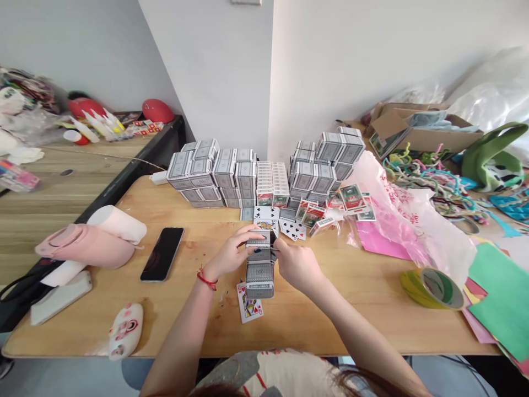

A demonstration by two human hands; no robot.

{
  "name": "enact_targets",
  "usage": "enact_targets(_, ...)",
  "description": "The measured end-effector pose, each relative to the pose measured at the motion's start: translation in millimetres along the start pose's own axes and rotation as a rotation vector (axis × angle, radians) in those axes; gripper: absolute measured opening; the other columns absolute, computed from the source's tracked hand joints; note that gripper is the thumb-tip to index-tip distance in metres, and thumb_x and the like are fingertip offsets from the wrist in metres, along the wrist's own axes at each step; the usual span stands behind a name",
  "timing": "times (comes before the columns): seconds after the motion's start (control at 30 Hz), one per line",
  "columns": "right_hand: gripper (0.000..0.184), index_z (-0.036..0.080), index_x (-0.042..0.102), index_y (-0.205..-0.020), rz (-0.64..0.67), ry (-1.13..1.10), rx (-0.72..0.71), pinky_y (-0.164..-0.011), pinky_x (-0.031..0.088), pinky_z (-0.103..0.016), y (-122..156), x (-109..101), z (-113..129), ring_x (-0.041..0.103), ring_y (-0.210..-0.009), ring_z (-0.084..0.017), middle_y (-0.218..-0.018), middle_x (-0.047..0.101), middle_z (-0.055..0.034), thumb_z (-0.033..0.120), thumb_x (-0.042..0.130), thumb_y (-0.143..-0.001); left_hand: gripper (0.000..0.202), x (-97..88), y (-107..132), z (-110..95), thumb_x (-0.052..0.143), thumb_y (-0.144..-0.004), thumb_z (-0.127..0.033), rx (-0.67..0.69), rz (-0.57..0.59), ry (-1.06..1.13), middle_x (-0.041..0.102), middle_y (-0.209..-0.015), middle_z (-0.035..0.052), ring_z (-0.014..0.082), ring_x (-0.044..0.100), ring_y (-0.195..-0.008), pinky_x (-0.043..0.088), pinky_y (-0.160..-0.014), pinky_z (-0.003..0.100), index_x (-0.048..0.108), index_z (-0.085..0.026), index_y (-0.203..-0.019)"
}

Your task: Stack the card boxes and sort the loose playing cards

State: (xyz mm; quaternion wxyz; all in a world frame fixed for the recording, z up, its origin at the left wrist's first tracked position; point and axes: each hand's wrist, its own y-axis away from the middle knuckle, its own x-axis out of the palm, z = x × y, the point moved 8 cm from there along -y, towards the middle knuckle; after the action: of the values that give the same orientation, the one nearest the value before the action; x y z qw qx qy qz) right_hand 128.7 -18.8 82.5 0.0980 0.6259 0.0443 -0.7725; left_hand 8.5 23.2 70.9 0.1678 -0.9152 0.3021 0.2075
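Note:
My left hand (233,252) and my right hand (295,263) meet at the table's middle, both closed on a deck of playing cards (259,242). A card box (260,277) with a patterned back lies just below the deck, between my wrists. A face card (249,305) lies face up near the table's front edge. More loose cards (289,227) are spread just beyond my hands. A red string bracelet (205,279) circles my left wrist.
Stacks of card boxes (231,176) line the wall, more stacks (326,162) to the right. A black phone (162,253), a pink pouch (88,245), a tape roll (433,288), a pink plastic bag (397,218), coloured paper (496,292) and a cardboard box (417,132) surround the work spot.

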Motion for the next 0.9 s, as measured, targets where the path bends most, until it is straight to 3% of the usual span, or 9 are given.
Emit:
enact_targets(0.17, 0.014, 0.021, 0.052, -0.093, -0.022, -0.115, -0.121, -0.052, 0.035, -0.023, 0, -7, 7, 0.059, -0.070, -0.017, -0.091, 0.061, -0.0048, 0.021, 0.048, -0.080, 0.031, 1.0, 4, -7, 0.044, -0.085, -0.036, -0.006, 0.040, -0.033, 0.040, -0.127, 0.0086, 0.0211, 0.035, -0.122, 0.029, -0.104, 0.040, 0.054, -0.023, -0.111)
enact_targets(0.33, 0.007, 0.020, 0.058, -0.080, -0.172, -0.218, -0.167, -0.069, 0.044, -0.029, -7, -13, 5, 0.052, -0.094, -0.021, -0.119, 0.047, -0.0069, 0.023, 0.060, -0.073, 0.035, 7.2, 4, -9, 0.038, -0.087, -0.032, 0.005, 0.065, -0.054, 0.035, -0.132, 0.0067, 0.0216, 0.028, -0.127, 0.026, -0.106, 0.041, 0.048, -0.026, -0.120)
enact_targets(0.47, 0.006, 0.019, 0.059, -0.066, -0.284, -0.273, -0.177, -0.073, 0.046, -0.032, -9, -14, 6, 0.049, -0.094, -0.022, -0.105, 0.050, -0.0076, 0.019, 0.061, -0.072, 0.036, 10.1, 3, -18, 0.034, -0.088, -0.023, 0.033, 0.064, -0.160, 0.031, -0.138, 0.0027, 0.0212, 0.025, -0.128, 0.025, -0.107, 0.043, 0.046, -0.028, -0.122)
enact_targets(0.6, 0.009, 0.019, 0.057, -0.063, -0.317, -0.306, -0.161, -0.071, 0.046, -0.029, -8, -12, 13, 0.050, -0.084, -0.019, -0.088, 0.051, -0.0056, 0.014, 0.059, -0.070, 0.039, 10.2, 0, -38, 0.031, -0.086, -0.014, 0.041, -0.026, -0.393, 0.040, -0.131, 0.0034, 0.0211, 0.024, -0.128, 0.024, -0.107, 0.047, 0.047, -0.025, -0.121)
enact_targets(0.7, 0.014, 0.019, 0.054, -0.060, -0.316, -0.327, -0.133, -0.067, 0.044, -0.025, -7, -9, 17, 0.051, -0.079, -0.016, -0.085, 0.053, -0.0041, 0.008, 0.055, -0.069, 0.038, 17.0, -3, -51, 0.030, -0.085, -0.013, 0.062, -0.055, -0.463, 0.048, -0.122, 0.0059, 0.0209, 0.033, -0.121, 0.029, -0.104, 0.046, 0.048, -0.020, -0.117)
enact_targets(0.9, 0.015, 0.018, 0.051, -0.058, -0.286, -0.426, -0.114, -0.065, 0.041, -0.021, -7, -6, 12, 0.053, -0.074, -0.012, -0.083, 0.053, -0.0028, 0.009, 0.052, -0.071, 0.033, 20.9, -10, -47, 0.029, -0.087, -0.019, 0.067, -0.058, -0.538, 0.050, -0.118, 0.0070, 0.0215, 0.037, -0.117, 0.031, -0.102, 0.045, 0.051, -0.018, -0.111)
